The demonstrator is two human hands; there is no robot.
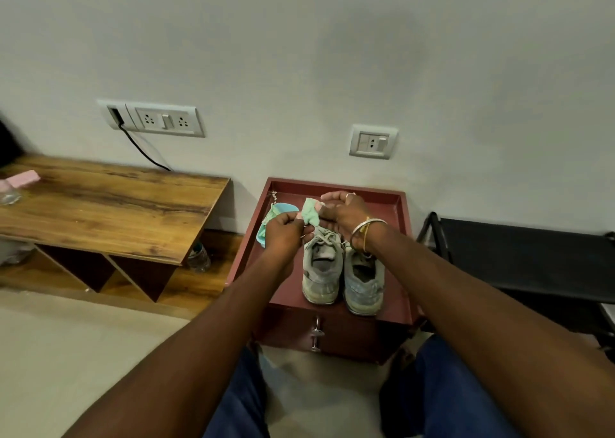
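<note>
Two worn grey sneakers [342, 276] stand side by side, heels toward me, on the top of a dark red bedside cabinet [396, 204]. Above their toes both hands hold a small crumpled light green cloth [310, 215]. My left hand [284, 231] pinches its lower left part with curled fingers. My right hand [346, 211], wearing a ring and bangles at the wrist, grips the cloth's right side. Behind my left hand a light blue bowl [289, 207] and more blue-green material [263, 233] lie on the cabinet, partly hidden.
A low wooden table [109, 204] stands to the left with a glass [10, 193] and a pink object [23, 178] on it. A plastic bottle [199, 258] sits under its right end. A black rack [525, 258] stands to the right. Wall sockets [373, 142] are behind.
</note>
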